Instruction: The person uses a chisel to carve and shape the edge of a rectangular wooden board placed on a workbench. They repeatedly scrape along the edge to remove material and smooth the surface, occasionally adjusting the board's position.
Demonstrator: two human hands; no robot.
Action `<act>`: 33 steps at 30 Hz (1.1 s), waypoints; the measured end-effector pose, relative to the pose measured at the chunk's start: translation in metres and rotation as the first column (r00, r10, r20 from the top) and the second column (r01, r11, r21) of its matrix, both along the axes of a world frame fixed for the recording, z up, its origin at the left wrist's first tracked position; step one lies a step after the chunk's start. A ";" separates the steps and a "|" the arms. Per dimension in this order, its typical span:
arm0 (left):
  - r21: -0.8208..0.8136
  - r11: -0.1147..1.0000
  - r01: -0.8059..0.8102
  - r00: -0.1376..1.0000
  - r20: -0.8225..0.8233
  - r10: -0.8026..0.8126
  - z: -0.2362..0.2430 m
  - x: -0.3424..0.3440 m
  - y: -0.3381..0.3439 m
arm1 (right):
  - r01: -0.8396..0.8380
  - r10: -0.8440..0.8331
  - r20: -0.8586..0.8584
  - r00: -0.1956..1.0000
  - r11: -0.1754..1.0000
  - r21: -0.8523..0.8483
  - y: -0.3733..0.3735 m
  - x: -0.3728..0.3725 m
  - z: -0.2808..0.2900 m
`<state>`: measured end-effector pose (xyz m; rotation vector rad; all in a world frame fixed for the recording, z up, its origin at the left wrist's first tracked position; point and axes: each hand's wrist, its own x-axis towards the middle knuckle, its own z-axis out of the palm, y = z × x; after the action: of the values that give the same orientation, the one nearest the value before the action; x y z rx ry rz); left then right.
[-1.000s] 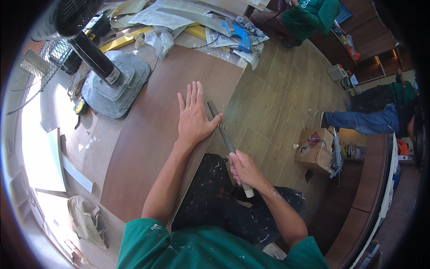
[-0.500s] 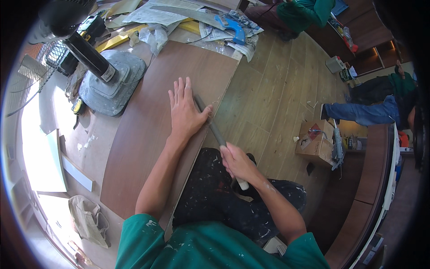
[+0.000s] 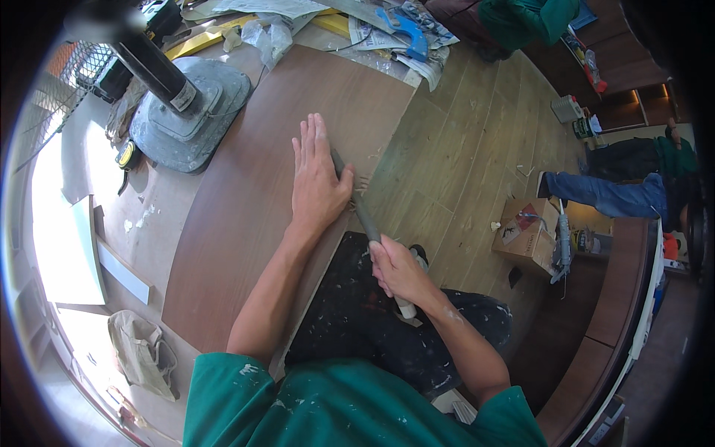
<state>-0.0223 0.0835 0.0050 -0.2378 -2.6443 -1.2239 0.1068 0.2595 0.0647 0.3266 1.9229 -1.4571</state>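
My left hand lies open on a curved brown wood-grain board, fingers stretched out, thumb beside a long grey file-like tool at the board's straight right edge. My right hand is closed round that tool's lower part, its whitish end showing below the fist. The tool slants up and left, its far end partly behind my left hand. Small pale slivers show at the edge near my thumb. My dark, paint-spotted trousers are under the tool.
A black post on a grey base, tape measure, blue-handled saw, newspapers and pale cloth bag lie around the board. A cardboard box stands on the floor. Co-workers are at right and top, near brown cabinetry.
The whole view has shifted slightly. The tool and right hand have slid a little up-left along the board's edge since the earliest frame. My left hand's fingers look closer together.
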 end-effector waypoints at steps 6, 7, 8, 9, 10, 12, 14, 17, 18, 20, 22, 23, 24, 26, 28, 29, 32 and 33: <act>-0.006 1.000 -0.001 1.000 0.014 0.001 0.001 0.000 -0.016 | -0.015 0.016 -0.072 0.997 1.000 0.011 0.000 0.004 -0.004; -0.049 0.999 -0.012 0.999 0.035 0.014 0.004 0.003 -0.017 | -0.025 0.027 -0.091 0.995 0.999 0.031 0.002 0.008 -0.003; -0.117 0.993 -0.014 0.999 0.049 0.020 0.008 0.008 -0.017 | -0.009 0.011 -0.079 0.997 1.000 0.023 0.006 0.015 0.000; -0.187 0.982 -0.015 0.997 0.075 0.029 0.012 0.016 -0.016 | 0.004 -0.003 -0.055 0.999 1.000 0.014 0.011 0.028 0.001; -0.255 0.967 -0.015 0.994 0.099 0.041 0.014 0.021 -0.015 | 0.017 -0.016 -0.030 0.999 1.000 0.005 0.014 0.036 0.002; -0.284 0.959 0.001 0.996 0.081 0.023 0.011 0.025 -0.015 | 0.022 -0.022 -0.002 1.000 1.000 -0.010 0.014 0.042 0.001; -0.280 0.960 0.001 0.998 0.061 0.017 0.009 0.027 -0.014 | 0.032 -0.032 0.009 0.999 0.999 -0.026 0.012 0.043 0.003; -0.213 0.977 -0.026 0.999 0.040 0.035 0.008 0.031 -0.011 | 0.035 -0.034 0.014 0.999 0.998 -0.042 0.007 0.042 0.005; -0.174 0.984 -0.035 0.999 0.032 0.042 0.009 0.032 -0.010 | 0.029 -0.028 0.016 0.999 0.999 -0.033 0.007 0.041 0.004; -0.108 0.993 -0.056 0.998 0.023 0.059 0.007 0.032 -0.011 | -0.007 0.007 0.009 1.000 1.000 -0.001 0.005 0.036 0.005; -0.053 0.996 -0.073 0.997 0.019 0.074 0.005 0.030 -0.015 | -0.060 0.061 -0.009 0.998 0.997 0.052 -0.002 0.024 0.008; -0.011 0.997 -0.080 0.997 0.012 0.080 0.002 0.029 -0.015 | -0.070 0.074 -0.054 0.996 0.995 0.076 -0.005 0.018 0.002; 0.029 0.995 -0.092 0.996 0.001 0.092 0.002 0.027 -0.016 | -0.083 0.093 -0.104 0.990 0.992 0.098 -0.009 0.013 -0.005; 0.083 0.992 -0.097 0.995 -0.007 0.098 -0.001 0.023 -0.016 | -0.092 0.113 -0.160 0.981 0.987 0.128 -0.012 0.009 -0.011; 0.103 0.991 -0.087 0.996 -0.013 0.089 -0.001 0.022 -0.021 | -0.091 0.115 -0.188 0.975 0.987 0.131 -0.016 0.009 -0.010; 0.064 0.995 -0.078 0.997 -0.001 0.078 -0.001 0.025 -0.023 | -0.084 0.105 -0.176 0.979 0.989 0.119 -0.016 0.013 -0.010; -0.078 0.995 -0.054 0.998 0.031 0.057 0.006 0.028 -0.030 | -0.066 0.075 -0.113 0.991 0.994 0.087 -0.008 0.024 -0.004; -0.142 0.989 -0.041 0.997 0.055 0.049 0.012 0.034 -0.032 | -0.056 0.060 -0.059 0.996 0.995 0.079 -0.002 0.035 0.004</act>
<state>0.0116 0.0511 0.0170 -0.1663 -2.7737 -1.0475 0.1416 0.2570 0.0690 0.2620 2.0248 -1.3720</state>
